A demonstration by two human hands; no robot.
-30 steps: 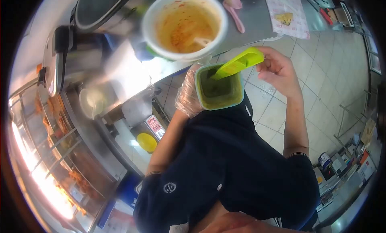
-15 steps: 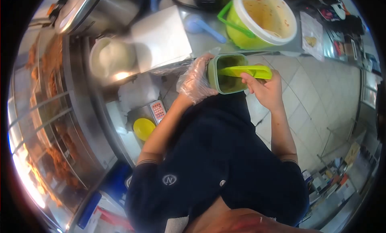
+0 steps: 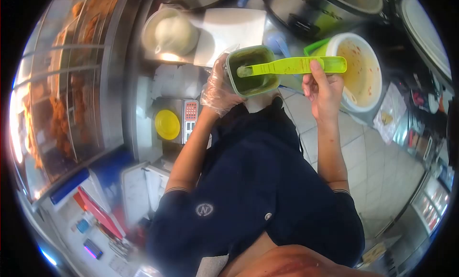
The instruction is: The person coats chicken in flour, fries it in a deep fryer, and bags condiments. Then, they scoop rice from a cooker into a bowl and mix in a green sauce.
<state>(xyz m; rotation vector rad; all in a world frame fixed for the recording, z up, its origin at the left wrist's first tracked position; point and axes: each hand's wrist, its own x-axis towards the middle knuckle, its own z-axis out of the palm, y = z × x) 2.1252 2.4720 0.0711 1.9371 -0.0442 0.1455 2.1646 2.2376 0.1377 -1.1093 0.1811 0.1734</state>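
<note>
A clear plastic glove covers my left hand (image 3: 219, 88), whose fingers are wrapped round the left side of a green square-mouthed container (image 3: 253, 88). The container is tilted so its dark inside shows. My bare right hand (image 3: 324, 90) grips the handle of a lime-green measuring scoop (image 3: 287, 66), thumb on top. The scoop's far end is over the container's opening, with a small pale, greyish patch at its tip. Just right of my right hand stands a white-rimmed bucket (image 3: 359, 69) with reddish bits and a yellowish residue inside.
White paper (image 3: 229, 30) lies beyond the container, beside a bowl of pale dough-like stuff (image 3: 173, 35). A large metal pot (image 3: 299, 14) stands at the back. On the left are a yellow lid (image 3: 167, 124) and a glass case with food (image 3: 60, 109).
The scoop has come up from inside the container, and its tip now shows over the opening. The view has turned, so the bucket appears lower and further right.
</note>
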